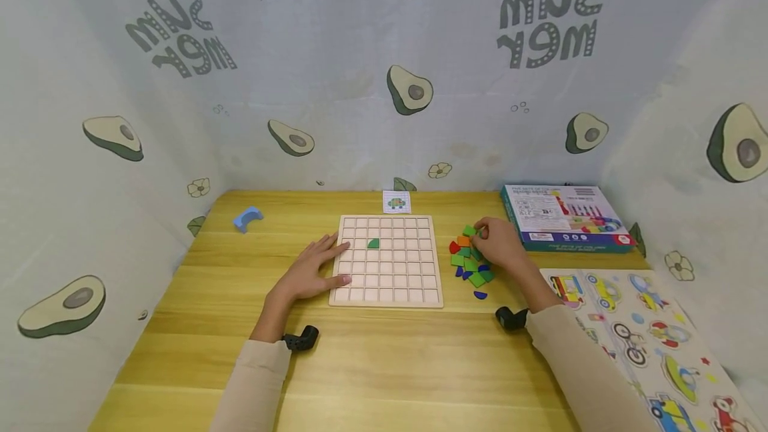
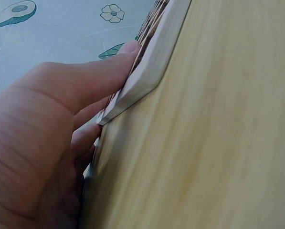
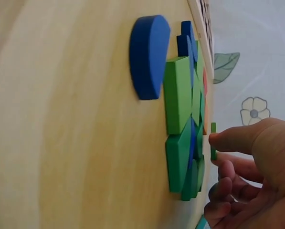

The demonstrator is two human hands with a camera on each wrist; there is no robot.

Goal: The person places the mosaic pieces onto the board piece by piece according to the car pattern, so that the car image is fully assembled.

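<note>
A pale wooden grid board [image 1: 385,296] lies flat on the table, with one dark green quarter-round block [image 1: 374,243] in a cell of its upper left part. My left hand [image 1: 309,271] rests spread at the board's left edge, fingertips and thumb on its rim; the left wrist view shows the thumb [image 2: 104,78] on the edge. To the right, my right hand [image 1: 499,240] is over the far side of a pile of coloured blocks [image 1: 457,260]. Between thumb and forefinger it pinches a small green block [image 3: 213,126]. A blue half-round block [image 3: 149,57] lies apart from the pile.
A small card with a turtle picture [image 1: 397,202] lies behind the board. A blue arch-shaped block [image 1: 247,219] is at the far left. On the right are a boxed set [image 1: 567,219] and a sheet of vehicle pictures [image 1: 648,339]. Patterned cloth [image 1: 360,85] hangs behind the table.
</note>
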